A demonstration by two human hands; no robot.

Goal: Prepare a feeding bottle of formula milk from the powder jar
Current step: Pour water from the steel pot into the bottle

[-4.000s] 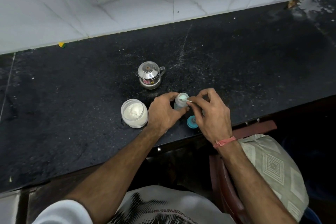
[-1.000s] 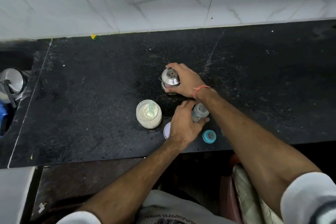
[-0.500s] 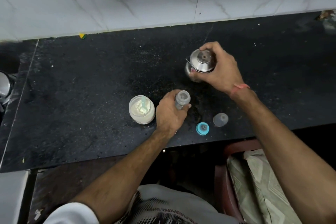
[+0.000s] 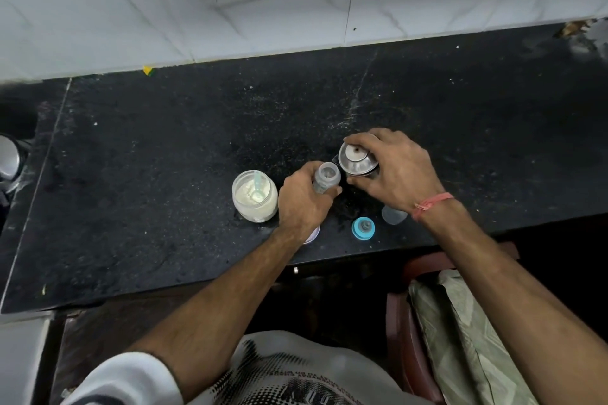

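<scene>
Beside the bottle [image 4: 325, 178] in left hand [image 4: 304, 200], right-hand [image 4: 394, 174]-gripped steel pot [image 4: 357, 161].

Dim, even light; the white wall [image 4: 98, 10] looks brightest, the dark counter [image 4: 164, 174] murky, edges bend and blur.

On the tabletop [image 4: 164, 174] the powder jar [image 4: 255, 196] stands left of the feeding bottle [image 4: 325, 178], with the scoop [image 4: 257, 189] in it. The steel pot [image 4: 358, 161] is just right of the bottle; the teat ring [image 4: 363, 228] and cap [image 4: 393, 215] lie nearer the front edge.
</scene>
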